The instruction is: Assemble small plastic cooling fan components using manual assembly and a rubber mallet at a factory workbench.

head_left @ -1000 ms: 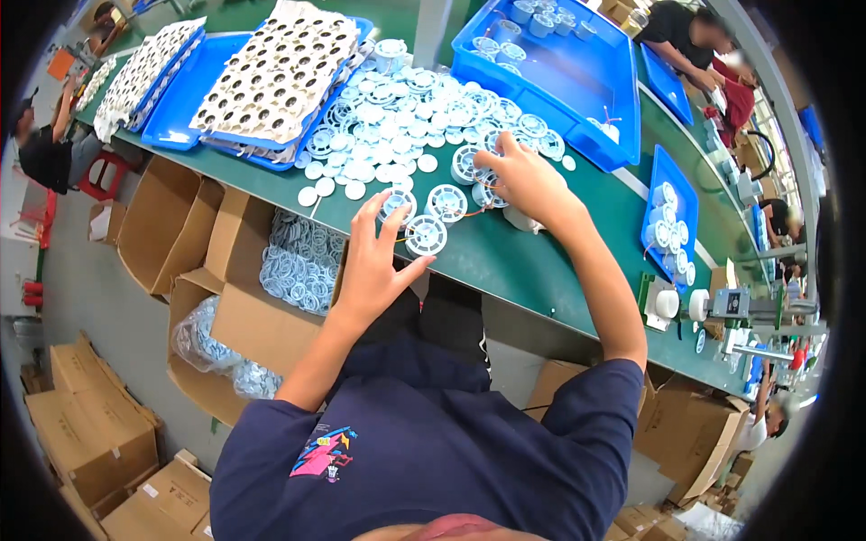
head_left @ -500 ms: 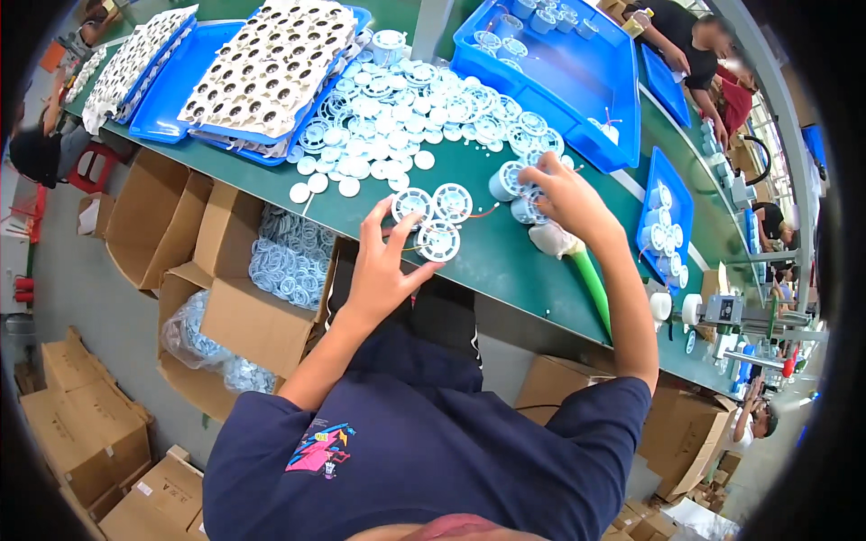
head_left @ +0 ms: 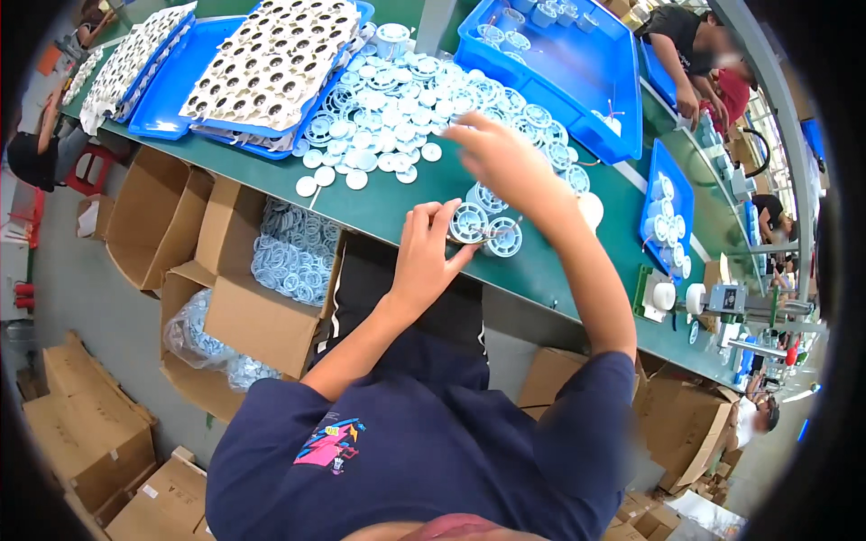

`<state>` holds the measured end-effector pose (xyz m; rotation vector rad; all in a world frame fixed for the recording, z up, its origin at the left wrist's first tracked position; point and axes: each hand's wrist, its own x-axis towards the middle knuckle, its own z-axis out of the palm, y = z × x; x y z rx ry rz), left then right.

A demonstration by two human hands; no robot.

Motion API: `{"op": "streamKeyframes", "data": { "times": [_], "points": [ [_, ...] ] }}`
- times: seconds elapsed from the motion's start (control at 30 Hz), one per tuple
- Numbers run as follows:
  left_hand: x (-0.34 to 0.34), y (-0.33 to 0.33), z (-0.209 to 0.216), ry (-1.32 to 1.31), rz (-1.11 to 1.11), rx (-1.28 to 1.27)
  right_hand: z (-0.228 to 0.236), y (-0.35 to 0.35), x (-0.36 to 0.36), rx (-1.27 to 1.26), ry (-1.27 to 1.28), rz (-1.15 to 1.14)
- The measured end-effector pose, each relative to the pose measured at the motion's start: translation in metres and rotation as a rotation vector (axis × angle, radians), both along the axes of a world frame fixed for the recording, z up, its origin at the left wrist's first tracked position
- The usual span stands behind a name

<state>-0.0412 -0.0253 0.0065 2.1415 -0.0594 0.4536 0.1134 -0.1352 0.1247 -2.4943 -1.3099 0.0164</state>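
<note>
The pale-blue plastic, wheel-topped cylinder [head_left: 468,222] stands near the front edge of the flat green bench [head_left: 361,209], beside two matching cylinders [head_left: 505,239]. Its spoked round face points up, so its hub axis runs roughly upright; which dimension is longest I cannot tell. My left hand [head_left: 422,261] grips its rim between fingers and thumb. My right hand [head_left: 510,167], blurred, hovers by the heap of loose pale-blue plastic discs and rings [head_left: 397,108]; whether it grips anything I cannot tell. I judge this a part-picking step, calling for one disc lifted singly.
</note>
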Motion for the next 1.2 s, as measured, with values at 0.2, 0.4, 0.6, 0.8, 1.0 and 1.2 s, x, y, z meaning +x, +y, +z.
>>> {"op": "streamKeyframes", "data": {
  "times": [0.2,0.4,0.6,0.8,1.0,1.2],
  "points": [
    [-0.01,0.014,-0.006,0.002,0.061,-0.133,-0.077,0.075,0.047,-0.098,-0.132,0.107],
    [-0.014,0.014,0.001,-0.073,0.082,-0.024,-0.089,0.073,0.059,-0.027,-0.146,0.05],
    [-0.018,0.037,-0.009,-0.117,-0.038,-0.006,-0.056,0.041,0.029,0.348,-0.074,-0.13],
    [-0.006,0.044,-0.006,-0.193,0.201,-0.08,-0.014,-0.027,-0.056,0.448,0.286,-0.354],
    [-0.012,0.061,-0.011,-0.255,-0.021,-0.054,-0.03,-0.032,-0.088,0.564,0.494,-0.357],
    [-0.006,0.062,-0.005,-0.236,-0.021,0.054,-0.035,-0.017,-0.104,0.52,0.337,-0.19]
  ]
}}
